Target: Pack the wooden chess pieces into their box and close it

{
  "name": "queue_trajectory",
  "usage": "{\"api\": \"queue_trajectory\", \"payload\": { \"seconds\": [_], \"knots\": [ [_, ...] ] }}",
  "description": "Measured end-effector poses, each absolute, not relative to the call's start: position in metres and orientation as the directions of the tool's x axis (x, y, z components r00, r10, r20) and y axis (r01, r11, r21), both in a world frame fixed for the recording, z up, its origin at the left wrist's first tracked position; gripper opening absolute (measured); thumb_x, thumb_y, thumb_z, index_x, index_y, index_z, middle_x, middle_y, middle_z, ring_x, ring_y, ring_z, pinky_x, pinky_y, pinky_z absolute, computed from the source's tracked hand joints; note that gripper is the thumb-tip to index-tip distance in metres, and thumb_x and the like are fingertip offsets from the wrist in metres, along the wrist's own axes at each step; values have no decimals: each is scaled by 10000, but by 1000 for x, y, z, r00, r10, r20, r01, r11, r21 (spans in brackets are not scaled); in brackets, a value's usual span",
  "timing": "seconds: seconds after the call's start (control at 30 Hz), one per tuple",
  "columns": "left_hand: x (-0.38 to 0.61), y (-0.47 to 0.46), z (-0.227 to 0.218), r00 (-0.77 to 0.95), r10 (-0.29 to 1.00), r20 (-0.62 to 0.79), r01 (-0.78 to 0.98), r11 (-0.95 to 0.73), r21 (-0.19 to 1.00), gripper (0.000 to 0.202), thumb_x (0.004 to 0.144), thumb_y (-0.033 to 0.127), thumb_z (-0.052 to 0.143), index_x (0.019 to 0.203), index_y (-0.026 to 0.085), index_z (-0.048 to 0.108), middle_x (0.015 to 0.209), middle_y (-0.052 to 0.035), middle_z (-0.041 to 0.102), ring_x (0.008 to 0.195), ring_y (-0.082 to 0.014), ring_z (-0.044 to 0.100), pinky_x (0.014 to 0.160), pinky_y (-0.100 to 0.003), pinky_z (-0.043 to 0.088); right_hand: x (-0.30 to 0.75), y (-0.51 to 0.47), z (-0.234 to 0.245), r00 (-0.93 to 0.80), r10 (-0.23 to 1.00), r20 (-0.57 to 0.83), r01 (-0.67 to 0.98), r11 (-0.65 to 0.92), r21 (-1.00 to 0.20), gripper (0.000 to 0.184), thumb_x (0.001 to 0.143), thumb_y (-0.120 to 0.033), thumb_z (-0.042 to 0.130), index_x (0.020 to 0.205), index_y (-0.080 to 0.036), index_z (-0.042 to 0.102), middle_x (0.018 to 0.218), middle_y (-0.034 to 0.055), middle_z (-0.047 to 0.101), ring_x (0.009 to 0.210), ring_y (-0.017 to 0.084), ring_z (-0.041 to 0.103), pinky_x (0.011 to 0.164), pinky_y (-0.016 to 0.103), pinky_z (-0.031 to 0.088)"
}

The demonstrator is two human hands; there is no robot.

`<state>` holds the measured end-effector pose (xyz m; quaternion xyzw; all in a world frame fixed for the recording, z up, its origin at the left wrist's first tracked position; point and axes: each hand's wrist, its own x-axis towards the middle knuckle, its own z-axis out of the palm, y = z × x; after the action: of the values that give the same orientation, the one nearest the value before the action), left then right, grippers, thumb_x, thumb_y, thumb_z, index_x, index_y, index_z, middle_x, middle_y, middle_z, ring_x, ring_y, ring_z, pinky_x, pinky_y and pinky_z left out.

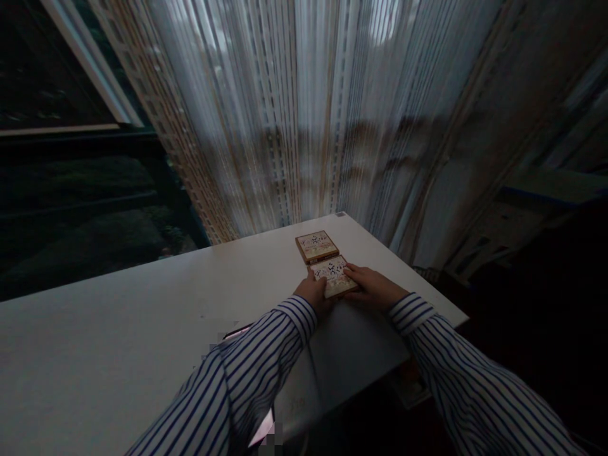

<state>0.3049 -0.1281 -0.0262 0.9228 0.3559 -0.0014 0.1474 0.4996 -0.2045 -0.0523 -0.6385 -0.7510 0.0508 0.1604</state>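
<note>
Between my two hands is a small flat box (334, 271) with dark brush-style lettering on a pale top and brown edges. My left hand (314, 291) grips its left side, thumb on the top face. On the right side, my right hand (373, 286) holds it with the thumb over the edge and the fingers beneath or behind, partly hidden. Just beyond it lies a second box (316, 244) of the same look, flat on the white table. The near edge of that box touches or almost touches the held one.
The white table (142, 316) runs left and ends at a corner on the right. A tablet-like device (263, 430) is partly under my left forearm. A striped string curtain (304, 126) hangs behind the table. Dark furniture (498, 234) stands at the right.
</note>
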Motion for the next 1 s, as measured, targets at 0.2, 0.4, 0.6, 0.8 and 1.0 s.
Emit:
{"api": "queue_trajectory", "payload": {
  "seconds": [0.2,0.4,0.6,0.8,1.0],
  "knots": [
    [304,-128,-25,746,661,-83,654,-704,275,499,670,389,609,1114,183,515,1250,-120,411,1054,-258,530,902,-313,426,498,-202,-48,-123,983,133,959,152,-239,719,709,-476,592,1303,-117,407,1364,188,360,1179,311,426,958,418,362],
    [304,-128,-23,747,659,-92,654,-703,279,493,677,395,599,1114,183,514,1261,-120,402,1059,-256,527,904,-312,423,496,-202,-45,-100,987,125,963,127,-239,712,707,-472,595,1300,-123,414,1364,190,359,1189,317,414,953,428,364],
    [305,-126,-24,746,661,-85,654,-702,282,498,678,398,598,1120,185,512,1262,-124,393,1058,-264,529,902,-323,428,496,-203,-45,-104,987,119,969,128,-212,735,716,-497,574,1306,-93,404,1364,199,354,1178,324,423,958,427,361],
    [306,-123,-30,752,654,-83,650,-715,259,510,675,415,594,1121,184,504,1259,-118,389,1061,-262,527,901,-324,434,497,-201,-47,-109,983,150,963,142,-229,719,706,-489,588,1297,-118,418,1357,190,369,1182,328,419,946,447,374],
    [306,-122,-32,755,651,-75,648,-725,233,540,662,403,609,1142,192,486,1265,-121,385,1038,-261,542,897,-332,438,498,-201,-49,-113,982,150,966,144,-215,723,710,-501,575,1297,-110,415,1356,191,370,1179,336,420,941,461,379]
  ]
}}
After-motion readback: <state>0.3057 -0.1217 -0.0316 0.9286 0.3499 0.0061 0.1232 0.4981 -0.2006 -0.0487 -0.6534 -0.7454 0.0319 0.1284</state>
